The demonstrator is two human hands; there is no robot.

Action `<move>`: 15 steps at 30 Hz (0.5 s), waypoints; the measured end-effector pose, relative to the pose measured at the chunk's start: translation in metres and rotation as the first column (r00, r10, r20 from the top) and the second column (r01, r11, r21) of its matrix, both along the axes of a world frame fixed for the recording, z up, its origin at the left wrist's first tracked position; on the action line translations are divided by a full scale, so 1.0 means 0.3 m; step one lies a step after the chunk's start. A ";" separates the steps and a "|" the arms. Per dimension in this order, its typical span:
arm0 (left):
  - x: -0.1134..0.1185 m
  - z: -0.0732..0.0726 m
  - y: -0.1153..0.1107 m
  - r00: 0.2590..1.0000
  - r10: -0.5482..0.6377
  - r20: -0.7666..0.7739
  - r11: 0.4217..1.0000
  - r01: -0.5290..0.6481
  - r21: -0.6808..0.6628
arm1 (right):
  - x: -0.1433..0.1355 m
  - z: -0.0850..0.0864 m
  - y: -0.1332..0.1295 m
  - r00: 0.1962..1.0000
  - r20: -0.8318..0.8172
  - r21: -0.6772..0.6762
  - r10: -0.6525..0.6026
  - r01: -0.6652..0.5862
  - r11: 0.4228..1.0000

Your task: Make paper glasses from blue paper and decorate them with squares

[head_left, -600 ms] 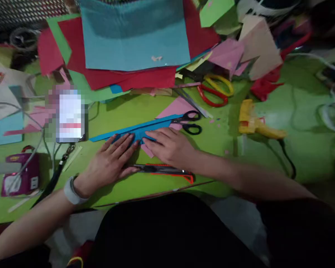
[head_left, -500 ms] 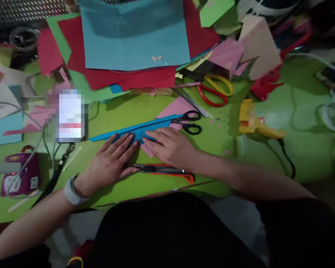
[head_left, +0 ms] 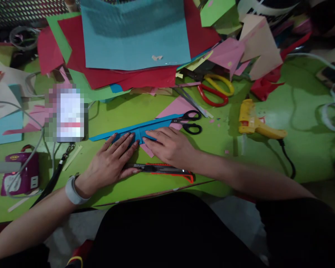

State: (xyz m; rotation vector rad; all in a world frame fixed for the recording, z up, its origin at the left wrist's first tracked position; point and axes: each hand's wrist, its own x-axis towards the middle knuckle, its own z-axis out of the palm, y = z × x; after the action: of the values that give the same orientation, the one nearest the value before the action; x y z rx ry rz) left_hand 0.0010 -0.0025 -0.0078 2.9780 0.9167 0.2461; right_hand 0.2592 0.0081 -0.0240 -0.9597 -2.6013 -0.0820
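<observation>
Blue paper point(head_left: 141, 134) lies on the green desk point(head_left: 114, 111), under the fingertips of both hands, a little nearer to the front edge than to the stacked sheets point(head_left: 136, 41) at the back. It is long and narrow, with a folded strip along its upper side. The left grip point(head_left: 110, 160) is released: its fingers are spread flat over the lower left part of the paper. The right grip point(head_left: 170, 149) rests palm down on the lower right part; whether it pinches the paper I cannot tell, because its thumb is not clear. Black-handled scissors point(head_left: 192, 129) touch the paper's right end. An orange cutter point(head_left: 167, 169) lies between the paper and the front edge, its left end just at the left thumb. Toward the right side of the desk there is a yellow glue gun point(head_left: 247, 115)
</observation>
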 end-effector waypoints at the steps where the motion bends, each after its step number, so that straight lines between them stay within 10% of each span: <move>1: 0.000 0.000 0.000 1.000 0.001 -0.003 1.000 -0.001 0.003 | 0.000 0.000 0.000 1.000 -0.003 0.003 0.001 -0.001 1.000; 15: 0.001 0.004 -0.001 0.999 0.027 -0.023 1.000 -0.027 -0.009 | -0.003 -0.001 0.000 1.000 -0.021 0.025 0.002 -0.002 1.000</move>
State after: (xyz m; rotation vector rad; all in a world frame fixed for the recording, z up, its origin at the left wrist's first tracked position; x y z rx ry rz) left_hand 0.0014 -0.0029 -0.0065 2.9675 0.9585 0.2086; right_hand 0.2583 0.0082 -0.0242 -0.9447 -2.5764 -0.1027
